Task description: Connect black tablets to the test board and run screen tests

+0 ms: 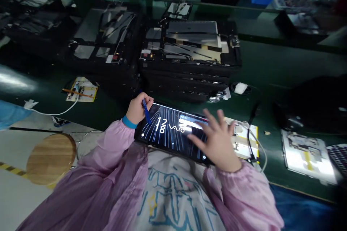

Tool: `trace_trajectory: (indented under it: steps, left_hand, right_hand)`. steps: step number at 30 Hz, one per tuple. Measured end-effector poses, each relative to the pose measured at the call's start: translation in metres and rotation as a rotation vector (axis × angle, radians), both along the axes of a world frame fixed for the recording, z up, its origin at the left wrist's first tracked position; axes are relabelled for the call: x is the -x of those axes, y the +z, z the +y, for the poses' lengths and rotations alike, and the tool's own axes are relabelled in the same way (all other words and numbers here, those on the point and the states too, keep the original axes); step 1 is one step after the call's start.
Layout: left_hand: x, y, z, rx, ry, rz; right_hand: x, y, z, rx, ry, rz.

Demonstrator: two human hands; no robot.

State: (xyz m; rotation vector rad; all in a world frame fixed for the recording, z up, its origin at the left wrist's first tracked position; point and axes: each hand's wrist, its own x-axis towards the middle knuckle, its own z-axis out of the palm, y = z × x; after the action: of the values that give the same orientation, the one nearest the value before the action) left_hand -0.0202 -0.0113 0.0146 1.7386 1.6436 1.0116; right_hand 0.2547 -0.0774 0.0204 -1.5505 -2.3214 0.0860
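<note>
Nearest the camera, a pale grey printed shirt front (173, 195) fills the lower middle, flanked by two pink gathered sleeves. Just beyond it lies a flat black tablet with a lit screen (173, 131), showing white curved lines and the numbers 12 and 18, at the near edge of the dark green workbench (271, 68). The left hand (137, 108) rests at the tablet's left corner, fingers curled closed around a thin blue stylus pen (146, 112) whose tip points down at the screen. The right hand (217, 140) hovers over the tablet's right half — fingers spread wide, holding nothing, slightly blurred. Behind the tablet stand stacks of black trays carrying opened tablet backs (189, 43). A round wooden stool (50, 157) sits to the left on the floor — well apart from the hands.
</note>
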Motion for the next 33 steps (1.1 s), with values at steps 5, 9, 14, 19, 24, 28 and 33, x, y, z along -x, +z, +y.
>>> trace_trajectory:
  steps: [5, 9, 14, 19, 24, 28, 33]
  left_hand:
    - [-0.001, -0.004, -0.003, -0.039, 0.012, 0.004]
    - [0.0, -0.005, -0.004, -0.031, 0.003, -0.03]
    - [0.001, -0.006, -0.006, -0.037, -0.011, -0.071]
    - [0.003, -0.009, -0.006, -0.043, -0.015, -0.09]
    - [0.004, -0.013, -0.005, -0.059, -0.027, -0.129]
    - [0.004, -0.015, -0.005, -0.062, -0.026, -0.159]
    - [0.005, -0.015, -0.005, -0.034, -0.036, -0.25]
  right_hand:
    - [-0.004, 0.001, -0.003, -0.001, 0.148, 0.047]
    - [0.008, 0.0, -0.014, 0.094, 0.281, -0.032]
    - [0.005, -0.003, -0.009, -0.055, 0.001, 0.034]
    - [0.027, -0.001, -0.023, 0.083, 0.353, -0.036]
    - [0.048, -0.002, -0.025, 0.112, 0.409, -0.065]
    - [0.053, -0.002, -0.02, 0.14, 0.458, -0.054]
    - [0.055, 0.001, -0.015, 0.14, 0.43, -0.053]
